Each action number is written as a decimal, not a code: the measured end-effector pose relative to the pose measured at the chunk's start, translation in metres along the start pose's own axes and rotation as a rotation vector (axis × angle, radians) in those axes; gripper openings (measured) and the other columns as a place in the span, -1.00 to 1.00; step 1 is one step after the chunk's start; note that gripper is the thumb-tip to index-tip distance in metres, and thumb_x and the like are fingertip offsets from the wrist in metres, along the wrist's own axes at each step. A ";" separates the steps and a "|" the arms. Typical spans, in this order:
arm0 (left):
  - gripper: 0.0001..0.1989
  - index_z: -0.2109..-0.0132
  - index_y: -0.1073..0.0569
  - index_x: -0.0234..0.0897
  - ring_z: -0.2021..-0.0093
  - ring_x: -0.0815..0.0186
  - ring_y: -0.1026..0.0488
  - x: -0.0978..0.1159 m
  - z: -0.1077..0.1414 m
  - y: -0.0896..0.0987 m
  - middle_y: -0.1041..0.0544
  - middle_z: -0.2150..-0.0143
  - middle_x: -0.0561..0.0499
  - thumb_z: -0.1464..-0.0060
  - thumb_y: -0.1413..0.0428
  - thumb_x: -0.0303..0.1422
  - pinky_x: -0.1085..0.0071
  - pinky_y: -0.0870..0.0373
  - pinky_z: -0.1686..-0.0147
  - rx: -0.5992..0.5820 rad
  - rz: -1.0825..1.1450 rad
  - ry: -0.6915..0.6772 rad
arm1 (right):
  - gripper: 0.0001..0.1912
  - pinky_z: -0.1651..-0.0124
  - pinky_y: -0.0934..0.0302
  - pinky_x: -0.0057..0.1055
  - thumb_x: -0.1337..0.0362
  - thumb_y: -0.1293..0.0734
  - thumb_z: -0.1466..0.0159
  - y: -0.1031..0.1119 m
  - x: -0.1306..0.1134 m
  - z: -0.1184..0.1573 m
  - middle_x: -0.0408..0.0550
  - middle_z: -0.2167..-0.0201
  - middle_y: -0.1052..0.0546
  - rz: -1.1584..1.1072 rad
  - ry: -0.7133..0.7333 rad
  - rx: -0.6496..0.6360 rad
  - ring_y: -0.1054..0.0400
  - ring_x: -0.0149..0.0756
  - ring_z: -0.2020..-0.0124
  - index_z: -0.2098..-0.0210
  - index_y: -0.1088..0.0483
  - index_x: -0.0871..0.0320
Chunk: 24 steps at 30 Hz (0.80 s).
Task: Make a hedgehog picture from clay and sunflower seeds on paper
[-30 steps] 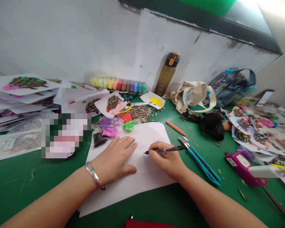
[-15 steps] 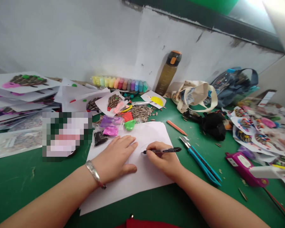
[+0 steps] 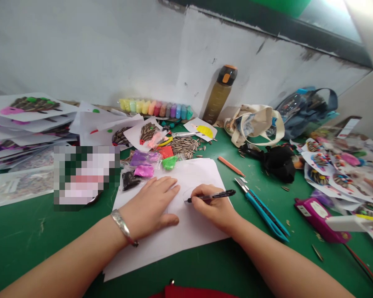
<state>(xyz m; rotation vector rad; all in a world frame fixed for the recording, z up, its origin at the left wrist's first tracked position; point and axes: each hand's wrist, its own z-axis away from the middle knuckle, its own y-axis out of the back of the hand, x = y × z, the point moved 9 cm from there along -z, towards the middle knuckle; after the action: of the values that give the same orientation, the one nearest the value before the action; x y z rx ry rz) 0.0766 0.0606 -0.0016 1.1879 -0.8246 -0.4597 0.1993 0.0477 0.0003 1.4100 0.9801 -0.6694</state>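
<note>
White paper (image 3: 161,244) lies on the green table in front of me. My left hand (image 3: 152,203) rests flat on it, fingers stretched out and thumb apart, with a silver bracelet at the wrist. In my right hand (image 3: 213,209) is a black pen (image 3: 220,194), its tip touching the paper. A faint curved line shows on the sheet by the tip. Just beyond the left fingertips lie packets of coloured clay: black (image 3: 129,181), pink (image 3: 144,171), purple (image 3: 140,158) and green (image 3: 169,162).
Sunflower seeds (image 3: 186,145) lie behind the paper beside scissors (image 3: 183,135). An orange crayon-like stick (image 3: 231,166) and blue tweezers (image 3: 264,213) lie at right, near a magenta glue gun-like device (image 3: 320,221). A bottle (image 3: 220,95) stands by the wall. Decorated papers (image 3: 27,120) are stacked left.
The pen tip has moved very slightly, and the curved line by it looks longer. My left hand has stayed in place.
</note>
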 end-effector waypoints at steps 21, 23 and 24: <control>-0.35 -0.22 -0.28 -0.33 -0.28 -0.04 -0.12 0.000 0.000 0.000 -0.23 -0.28 -0.26 -0.04 -0.15 -0.13 -0.03 -0.06 -0.23 -0.024 -0.011 0.013 | -0.91 0.52 0.02 -0.47 0.34 -0.19 0.01 0.029 0.035 0.000 -0.23 0.68 -0.25 0.057 -0.232 0.025 -0.12 -0.42 0.58 0.62 -0.26 0.14; -0.35 -0.22 -0.27 -0.33 -0.28 -0.04 -0.12 -0.001 0.000 0.000 -0.22 -0.28 -0.26 -0.05 -0.14 -0.12 -0.04 -0.06 -0.23 -0.025 -0.017 0.012 | -0.91 0.52 0.03 -0.47 0.34 -0.18 0.01 0.034 0.038 -0.001 -0.24 0.69 -0.25 0.073 -0.237 0.034 -0.12 -0.42 0.58 0.63 -0.25 0.13; -0.35 -0.23 -0.27 -0.33 -0.28 -0.04 -0.12 -0.001 0.000 -0.001 -0.22 -0.29 -0.25 -0.05 -0.13 -0.12 -0.04 -0.06 -0.23 -0.026 -0.018 0.012 | -0.90 0.52 0.03 -0.47 0.34 -0.18 0.02 0.036 0.039 -0.001 -0.24 0.69 -0.24 0.080 -0.244 0.040 -0.12 -0.42 0.58 0.64 -0.25 0.13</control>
<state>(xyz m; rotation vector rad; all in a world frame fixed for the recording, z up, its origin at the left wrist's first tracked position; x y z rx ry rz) 0.0762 0.0612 -0.0026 1.1740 -0.7959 -0.4758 0.2489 0.0586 -0.0154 1.3583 0.7182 -0.7850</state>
